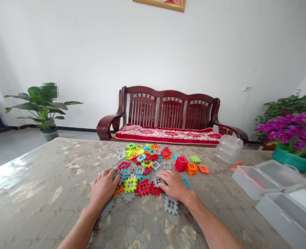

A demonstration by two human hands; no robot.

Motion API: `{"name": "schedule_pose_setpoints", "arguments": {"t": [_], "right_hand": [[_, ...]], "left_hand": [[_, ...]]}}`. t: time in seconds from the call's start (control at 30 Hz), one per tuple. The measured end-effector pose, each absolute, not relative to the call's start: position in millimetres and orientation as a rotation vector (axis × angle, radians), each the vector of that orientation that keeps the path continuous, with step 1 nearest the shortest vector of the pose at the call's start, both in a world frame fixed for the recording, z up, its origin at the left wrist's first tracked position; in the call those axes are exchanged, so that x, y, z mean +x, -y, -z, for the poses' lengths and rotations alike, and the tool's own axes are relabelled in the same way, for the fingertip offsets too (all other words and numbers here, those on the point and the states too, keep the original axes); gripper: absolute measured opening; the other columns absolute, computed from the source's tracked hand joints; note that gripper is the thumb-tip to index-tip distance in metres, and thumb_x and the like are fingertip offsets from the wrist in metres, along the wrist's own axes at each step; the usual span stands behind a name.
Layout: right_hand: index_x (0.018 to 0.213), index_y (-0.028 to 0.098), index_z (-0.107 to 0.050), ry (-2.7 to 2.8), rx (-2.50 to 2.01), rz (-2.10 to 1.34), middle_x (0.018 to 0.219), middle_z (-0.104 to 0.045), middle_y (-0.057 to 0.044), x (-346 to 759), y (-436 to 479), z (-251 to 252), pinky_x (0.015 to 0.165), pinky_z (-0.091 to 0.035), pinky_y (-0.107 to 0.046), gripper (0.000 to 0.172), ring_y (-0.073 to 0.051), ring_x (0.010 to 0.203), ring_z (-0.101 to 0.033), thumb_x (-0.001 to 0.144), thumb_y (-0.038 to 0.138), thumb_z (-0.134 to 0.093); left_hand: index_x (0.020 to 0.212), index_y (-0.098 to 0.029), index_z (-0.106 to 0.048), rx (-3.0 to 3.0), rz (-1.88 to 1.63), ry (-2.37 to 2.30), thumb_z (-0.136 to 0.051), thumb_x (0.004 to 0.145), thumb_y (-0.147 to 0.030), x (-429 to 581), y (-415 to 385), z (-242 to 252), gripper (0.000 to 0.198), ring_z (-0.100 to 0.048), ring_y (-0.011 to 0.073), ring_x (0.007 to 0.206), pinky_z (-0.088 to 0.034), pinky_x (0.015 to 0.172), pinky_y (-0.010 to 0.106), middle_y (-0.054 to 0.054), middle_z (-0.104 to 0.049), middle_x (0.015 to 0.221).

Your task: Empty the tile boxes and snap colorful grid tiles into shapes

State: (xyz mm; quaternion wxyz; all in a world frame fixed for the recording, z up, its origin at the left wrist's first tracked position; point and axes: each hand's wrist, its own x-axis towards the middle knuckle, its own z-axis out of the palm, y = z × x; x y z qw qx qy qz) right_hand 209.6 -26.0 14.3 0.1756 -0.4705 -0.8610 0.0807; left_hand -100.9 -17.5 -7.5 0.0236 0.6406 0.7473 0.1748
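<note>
Near clear box: open, at the right edge of the surface; one clear box, a second clear box just beyond, two in all.
Grey tiles at your wrists: two, a lattice square by the right wrist and a solid grey tile beside the left; a dragged forearm would probably shove either out of place.
Your left hand: palm down at the pile's left edge, fingers loosely spread, nothing seen held.
Your right hand: over the pile's near right edge, fingers partly open above a grey tile; you cannot tell from here whether they grip it.
Tile pile: notched plastic tiles heaped between your hands; pressing on one side could spill the overlapping pieces outward. Too layered to count; at its near edge, one yellow-green window tile and one red window tile.
Pieces right of the pile: one red studded ball, liable to roll if your right hand knocks it; two orange pieces and one lime tile.
Clear container stack: one, toward the far edge.
Purple flowers: one teal pot, far right.
Carved wooden bench: one, with three back panels, beyond the surface.
Gilt frame: one, on the wall.
</note>
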Motion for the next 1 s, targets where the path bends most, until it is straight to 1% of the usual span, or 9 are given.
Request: {"name": "schedule_pose_setpoints", "arguments": {"t": [0.1, 0.2, 0.3, 0.37, 0.47, 0.53, 0.6, 0.7, 1.0], "right_hand": [[0.123, 0.022, -0.067, 2.463, -1.298, -0.238, 0.128, -0.067, -0.007, 211, 27, -14, 0.103, -0.043, -0.037, 0.036, -0.024, 0.119, -0.057, 0.089, 0.032, -0.065], [0.123, 0.023, -0.066, 2.455, -1.284, -0.225, 0.128, -0.067, -0.007, 211, 26, -10, 0.104, -0.042, -0.036, 0.033, -0.023, 0.120, -0.057, 0.091, 0.030, -0.062], [0.119, 0.022, -0.068, 2.418, -1.292, -0.224, 0.123, -0.070, -0.006, 208, 25, -9, 0.103, -0.042, -0.035, 0.028, -0.022, 0.118, -0.059, 0.096, 0.029, -0.054], [0.116, 0.022, -0.069, 2.372, -1.330, -0.238, 0.119, -0.072, -0.006, 207, 25, -10, 0.101, -0.043, -0.033, 0.028, -0.021, 0.114, -0.062, 0.100, 0.028, -0.047], [0.107, 0.021, -0.071, 2.273, -1.472, -0.262, 0.106, -0.075, -0.006, 208, 23, -11, 0.092, -0.046, -0.030, 0.033, -0.020, 0.103, -0.067, 0.101, 0.028, -0.040], [0.107, 0.021, -0.071, 2.196, -1.553, -0.277, 0.104, -0.076, -0.007, 210, 21, -10, 0.087, -0.048, -0.029, 0.032, -0.020, 0.099, -0.068, 0.100, 0.028, -0.041], [0.116, 0.022, -0.069, 2.129, -1.582, -0.302, 0.109, -0.075, -0.007, 212, 19, -7, 0.086, -0.048, -0.029, 0.030, -0.021, 0.100, -0.069, 0.098, 0.028, -0.045], [0.127, 0.023, -0.064, 2.046, -1.594, -0.325, 0.115, -0.074, -0.007, 216, 15, -2, 0.089, -0.049, -0.032, 0.036, -0.022, 0.103, -0.069, 0.093, 0.024, -0.050], [0.140, 0.022, -0.052, 1.930, -1.586, -0.351, 0.134, -0.064, -0.010, 219, 10, 10, 0.102, -0.047, -0.040, 0.054, -0.024, 0.119, -0.062, 0.086, 0.016, -0.054]], "left_hand": [[0.126, -0.029, -0.064, 1.981, -0.570, -2.314, -0.036, 0.094, -0.043, -101, 17, 9, 0.045, -0.057, 0.0292, 0.121, -0.039, 0.106, 0.045, 0.008, -0.061, 0.135], [0.126, -0.028, -0.064, 1.986, -0.584, -2.309, -0.035, 0.094, -0.043, -102, 17, 10, 0.045, -0.057, 0.0294, 0.121, -0.039, 0.106, 0.045, 0.008, -0.061, 0.135], [0.126, -0.028, -0.063, 1.993, -0.566, -2.307, -0.035, 0.095, -0.043, -102, 17, 10, 0.045, -0.057, 0.0291, 0.121, -0.039, 0.107, 0.045, 0.008, -0.061, 0.135], [0.127, -0.027, -0.063, 1.994, -0.542, -2.307, -0.035, 0.095, -0.043, -102, 17, 9, 0.046, -0.056, 0.0289, 0.122, -0.038, 0.107, 0.045, 0.008, -0.060, 0.136], [0.128, -0.027, -0.062, 1.988, -0.524, -2.309, -0.033, 0.095, -0.044, -101, 17, 8, 0.047, -0.056, 0.0295, 0.123, -0.038, 0.107, 0.045, 0.008, -0.059, 0.137], [0.128, -0.027, -0.062, 1.987, -0.527, -2.315, -0.034, 0.095, -0.044, -101, 18, 8, 0.047, -0.056, 0.0298, 0.123, -0.039, 0.107, 0.045, 0.008, -0.059, 0.137], [0.127, -0.027, -0.062, 1.991, -0.537, -2.317, -0.034, 0.095, -0.044, -101, 18, 8, 0.046, -0.056, 0.0296, 0.123, -0.039, 0.107, 0.045, 0.008, -0.060, 0.136], [0.126, -0.028, -0.063, 1.992, -0.556, -2.316, -0.035, 0.094, -0.043, -101, 18, 9, 0.045, -0.056, 0.0295, 0.122, -0.039, 0.106, 0.045, 0.008, -0.060, 0.136], [0.128, -0.027, -0.063, 1.984, -0.531, -2.310, -0.034, 0.094, -0.044, -101, 17, 8, 0.047, -0.056, 0.0305, 0.124, -0.039, 0.107, 0.046, 0.009, -0.059, 0.136]]}}
